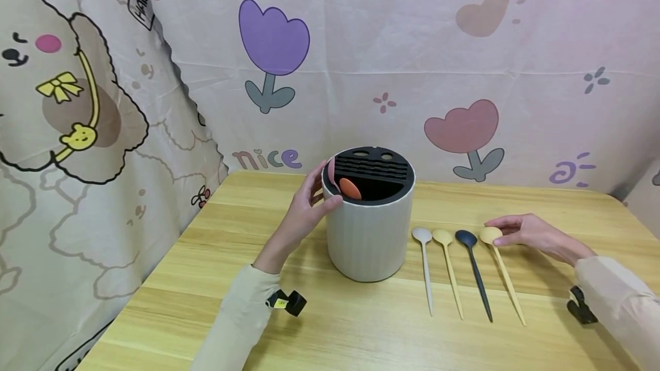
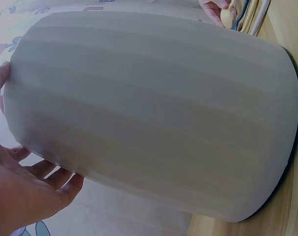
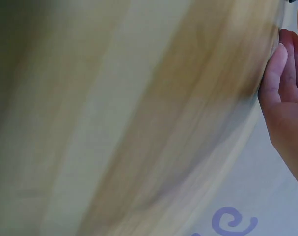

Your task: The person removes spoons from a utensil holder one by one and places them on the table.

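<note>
My left hand (image 1: 301, 208) grips the upper left side of a white ribbed utensil holder (image 1: 368, 245), thumb near the front of the rim and fingers behind. Its black lid (image 1: 375, 152) has slots, two round holes and one wide opening. In that opening stand a pink utensil (image 1: 332, 169) and an orange spoon (image 1: 350, 189). On the right, my right hand (image 1: 538, 236) pinches the bowl of the rightmost yellow spoon (image 1: 505, 276) between thumb and fingers; its handle slants toward the front. The left wrist view is mostly filled by the holder's side (image 2: 153, 108).
Between the holder and my right hand lie a grey-white spoon (image 1: 425, 273), a paler yellow spoon (image 1: 450, 273) and a dark blue spoon (image 1: 476, 273), side by side on the wooden table (image 1: 361, 325). A printed curtain (image 1: 361, 44) hangs behind the table.
</note>
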`<state>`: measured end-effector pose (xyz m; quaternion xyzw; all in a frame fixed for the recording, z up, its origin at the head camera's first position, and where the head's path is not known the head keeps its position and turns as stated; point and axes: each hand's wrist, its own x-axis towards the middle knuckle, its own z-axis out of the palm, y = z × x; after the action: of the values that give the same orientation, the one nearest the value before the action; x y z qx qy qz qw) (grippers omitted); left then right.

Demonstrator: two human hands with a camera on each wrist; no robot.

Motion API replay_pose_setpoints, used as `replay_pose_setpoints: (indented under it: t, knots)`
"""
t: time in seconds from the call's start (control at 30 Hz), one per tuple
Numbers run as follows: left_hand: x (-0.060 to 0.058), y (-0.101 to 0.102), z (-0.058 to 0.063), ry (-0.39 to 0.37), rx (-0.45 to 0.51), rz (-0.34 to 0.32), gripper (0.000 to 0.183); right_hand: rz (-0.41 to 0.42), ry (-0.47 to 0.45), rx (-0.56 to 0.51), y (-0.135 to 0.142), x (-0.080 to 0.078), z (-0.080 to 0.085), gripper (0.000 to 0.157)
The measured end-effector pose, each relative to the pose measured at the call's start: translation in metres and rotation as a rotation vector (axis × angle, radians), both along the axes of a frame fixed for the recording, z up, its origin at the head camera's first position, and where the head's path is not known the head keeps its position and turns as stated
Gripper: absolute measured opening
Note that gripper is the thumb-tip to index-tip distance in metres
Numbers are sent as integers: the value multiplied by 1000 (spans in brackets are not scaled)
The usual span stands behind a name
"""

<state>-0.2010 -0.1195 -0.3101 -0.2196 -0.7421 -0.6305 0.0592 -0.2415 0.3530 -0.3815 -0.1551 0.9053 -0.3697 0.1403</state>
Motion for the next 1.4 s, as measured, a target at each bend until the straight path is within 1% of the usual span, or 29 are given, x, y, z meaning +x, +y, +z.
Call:
replay_pose_setpoints:
  t: [0.17, 0.4, 0.47, 0.73, 0.83, 0.93, 1.07, 1.13, 1.2, 1.3, 1.33, 1.4]
  knots:
    - [0, 0, 1, -1, -2, -1, 107, -10, -12, 9, -1, 0, -2, 61]
    - [1, 0, 1, -3, -3, -2, 106, -17, -5, 8, -5, 1, -5, 60]
    - [1, 0, 1, -9, -4, -4, 106, -30, -10, 7, -4, 1, -6, 61]
    - [2, 2, 2, -9, -2, -8, 106, -46, -16, -27, -1, 4, -9, 62]
    - [1, 2, 2, -3, -2, -8, 105, -34, -9, -31, -1, 5, -8, 61]
    - [1, 2, 1, -1, 0, -9, 105, -16, -19, -31, -1, 6, -5, 61]
    - [1, 0, 0, -2, 1, -7, 103, -7, -79, -65, -1, 6, 3, 61]
    - [0, -1, 0, -3, 0, -5, 102, -4, -91, -69, -2, 6, 7, 60]
    - [0, -1, -1, -4, 0, -5, 101, -30, -88, -62, -4, 6, 11, 60]
    - [0, -1, -1, -5, 2, -8, 99, -96, -40, -59, -15, 7, 19, 60]
    - [0, -1, -1, -6, 3, -9, 98, -115, -18, -69, -20, 8, 22, 59]
    - [0, -1, -1, -6, 4, -8, 97, -155, 7, -126, -33, 11, 30, 57]
